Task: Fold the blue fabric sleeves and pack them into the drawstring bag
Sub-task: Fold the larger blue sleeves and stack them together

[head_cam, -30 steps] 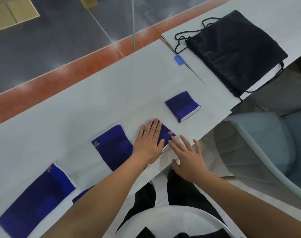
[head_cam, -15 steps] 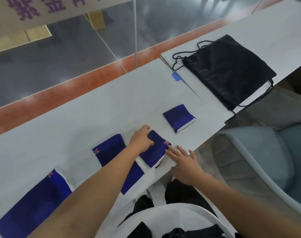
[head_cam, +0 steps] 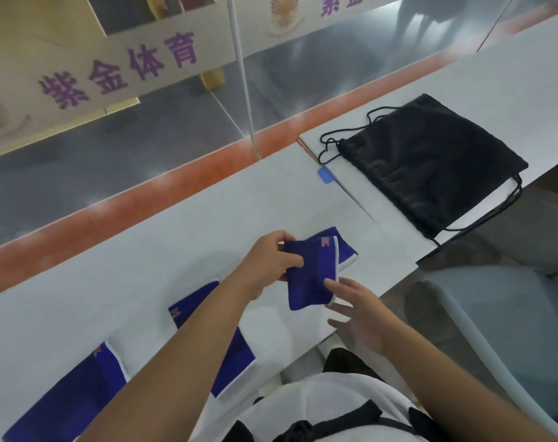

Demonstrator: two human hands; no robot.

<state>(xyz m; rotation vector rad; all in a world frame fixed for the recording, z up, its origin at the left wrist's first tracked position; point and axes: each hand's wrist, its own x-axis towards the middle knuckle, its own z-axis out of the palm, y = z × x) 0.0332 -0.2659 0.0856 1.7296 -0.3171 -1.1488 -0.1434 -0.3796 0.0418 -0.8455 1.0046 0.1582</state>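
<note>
Left hand (head_cam: 271, 263) pinches folded sleeve (head_cam: 306, 282) above table (head_cam: 175, 237); right hand (head_cam: 357, 317) spread, empty, beside it. Step: fold likely complete. Next: drawstring bag (head_cam: 430, 167) mouth needs opening.

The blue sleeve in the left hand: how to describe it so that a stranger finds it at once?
Look at the long white table, to the left of the black drawstring bag. There the left hand grips a folded blue sleeve. It alone is held above the table; the other blue sleeves lie flat on it.
</note>
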